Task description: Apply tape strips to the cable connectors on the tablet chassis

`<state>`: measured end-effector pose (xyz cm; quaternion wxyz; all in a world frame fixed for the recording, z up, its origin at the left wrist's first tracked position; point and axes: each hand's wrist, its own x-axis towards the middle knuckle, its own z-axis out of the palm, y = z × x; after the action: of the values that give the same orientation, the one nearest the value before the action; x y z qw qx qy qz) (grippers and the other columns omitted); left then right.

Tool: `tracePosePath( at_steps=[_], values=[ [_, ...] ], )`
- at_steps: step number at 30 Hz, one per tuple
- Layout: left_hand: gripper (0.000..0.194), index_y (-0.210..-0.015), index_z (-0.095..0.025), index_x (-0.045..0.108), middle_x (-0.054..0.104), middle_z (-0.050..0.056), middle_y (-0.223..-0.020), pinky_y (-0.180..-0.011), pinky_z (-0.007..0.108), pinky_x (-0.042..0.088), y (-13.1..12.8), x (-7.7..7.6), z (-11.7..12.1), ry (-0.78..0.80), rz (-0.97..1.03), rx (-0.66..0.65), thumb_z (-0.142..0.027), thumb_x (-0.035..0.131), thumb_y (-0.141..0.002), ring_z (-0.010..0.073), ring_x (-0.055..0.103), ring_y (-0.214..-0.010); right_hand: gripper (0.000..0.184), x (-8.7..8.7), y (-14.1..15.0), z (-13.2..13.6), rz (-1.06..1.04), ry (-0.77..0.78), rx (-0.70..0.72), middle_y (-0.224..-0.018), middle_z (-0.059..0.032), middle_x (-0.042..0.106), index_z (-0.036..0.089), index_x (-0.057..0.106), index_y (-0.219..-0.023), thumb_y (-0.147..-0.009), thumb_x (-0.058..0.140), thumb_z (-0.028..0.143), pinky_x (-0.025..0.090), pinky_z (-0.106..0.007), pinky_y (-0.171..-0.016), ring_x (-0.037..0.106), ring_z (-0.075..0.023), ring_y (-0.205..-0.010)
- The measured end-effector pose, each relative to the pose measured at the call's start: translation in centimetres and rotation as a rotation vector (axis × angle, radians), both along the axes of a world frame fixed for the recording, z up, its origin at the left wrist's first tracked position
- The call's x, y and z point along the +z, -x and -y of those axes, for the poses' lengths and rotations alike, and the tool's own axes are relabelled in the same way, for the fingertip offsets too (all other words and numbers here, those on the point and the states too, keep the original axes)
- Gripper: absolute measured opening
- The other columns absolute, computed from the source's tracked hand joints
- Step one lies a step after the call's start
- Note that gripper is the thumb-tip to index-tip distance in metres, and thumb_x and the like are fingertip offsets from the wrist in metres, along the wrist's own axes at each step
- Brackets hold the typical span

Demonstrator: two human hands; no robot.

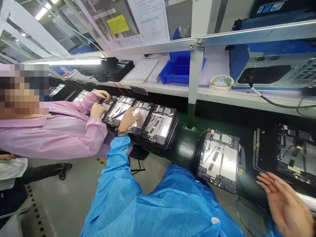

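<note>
My left hand (127, 118) lies on an opened tablet back (140, 118) in a row of several such units on a dark bench. A blue pen (118, 114) sits just beside its fingers, and I cannot tell whether the hand grips it. My right hand (283, 204) is blurred at the lower right, fingers spread and holding nothing, just below a large opened tablet (295, 154). Another opened tablet (218, 161) stands between my hands, with its metal shields and ribbon strips showing. A co-worker's pink-sleeved hands (100, 102) work on the far units.
A white shelf (172, 89) runs behind the bench, carrying a blue plastic bin (179, 70), a roll of tape (221, 82), a grey machine (269, 74) with a black cable, and a black device. A metal upright (195, 75) supports the shelf.
</note>
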<state>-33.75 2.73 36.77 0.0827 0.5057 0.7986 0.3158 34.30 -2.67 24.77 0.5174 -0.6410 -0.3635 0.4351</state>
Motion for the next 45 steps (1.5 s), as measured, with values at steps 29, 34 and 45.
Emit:
tracePosePath(
  at_steps=[29, 34, 45],
  values=[
    [0.048, -0.135, -0.019, 0.061, 0.067, 0.013, -0.137, -0.118, 0.044, 0.048, -34.3, -17.4, -2.1, 0.105, 0.565, -0.367, -0.053, 0.060, -0.101, 0.0262, 0.064, -0.133, 0.014, -19.4, 3.1, -0.1, -0.528, 0.579, -0.529, -0.064, 0.0010, 0.066, 0.013, 0.066, -0.083, -0.086, 0.079, 0.013, 0.039, -0.018, -0.046, 0.051, -0.0086, -0.053],
    [0.048, -0.136, -0.018, 0.060, 0.066, 0.014, -0.138, -0.118, 0.044, 0.048, -34.3, -17.7, -2.4, 0.109, 0.575, -0.377, -0.051, 0.059, -0.101, 0.0264, 0.064, -0.133, 0.011, -19.7, 3.4, 0.4, -0.538, 0.562, -0.582, -0.062, 0.0039, 0.062, 0.014, 0.066, -0.083, -0.088, 0.074, 0.011, 0.036, -0.016, -0.047, 0.049, -0.0077, -0.054],
    [0.045, -0.131, -0.019, 0.064, 0.069, 0.013, -0.134, -0.119, 0.052, 0.048, -34.5, -17.3, -2.6, 0.098, 0.552, -0.345, -0.050, 0.062, -0.098, 0.0298, 0.065, -0.131, 0.026, -18.3, 6.2, -1.9, -0.564, 0.573, -0.740, -0.053, 0.0083, 0.051, 0.023, 0.053, -0.087, -0.085, 0.077, 0.011, 0.049, -0.018, -0.052, 0.053, -0.0099, -0.053]
  ],
)
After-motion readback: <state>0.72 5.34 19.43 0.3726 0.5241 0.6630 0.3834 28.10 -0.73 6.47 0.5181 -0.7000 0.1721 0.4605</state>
